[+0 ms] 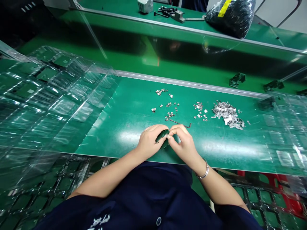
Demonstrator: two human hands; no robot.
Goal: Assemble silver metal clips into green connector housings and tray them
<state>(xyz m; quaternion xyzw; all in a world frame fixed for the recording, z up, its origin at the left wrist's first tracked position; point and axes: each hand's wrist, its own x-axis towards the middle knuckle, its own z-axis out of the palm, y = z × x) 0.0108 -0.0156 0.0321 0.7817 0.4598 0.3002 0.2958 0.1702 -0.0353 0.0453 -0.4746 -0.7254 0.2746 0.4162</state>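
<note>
A small dark-green part (161, 136) sits between the two hands, near the front edge of the green counter (129, 111) and in front of the person's body. Its visible length slants — the lower end towards the left hand (149, 140), the upper end away from the body and towards the right hand (182, 144). Neither hand is nearer, since both meet at it: the left hand wraps its side, fingers curled over the top and thumb below, gripping it firmly, while the right hand comes in from the other side. That right hand is bent into a pinch, thumb and forefinger drawn together at the part's right edge; whether a tiny piece is caught between the tips is too small to tell. Just beyond the fingers lies an L-shaped key (179, 123), its long arm running slightly down to the right and its short bent end on the right, nearer the right hand than the left. Farther out are scattered small metal fittings (170, 115), then a loose group of silvery pieces (198, 106), and beyond that a dense heap of metal bits (224, 111), well apart from both hands — and on the right hand's side. Clear plastic trays (79, 83) stand to the left of the counter's bare stretch.
</note>
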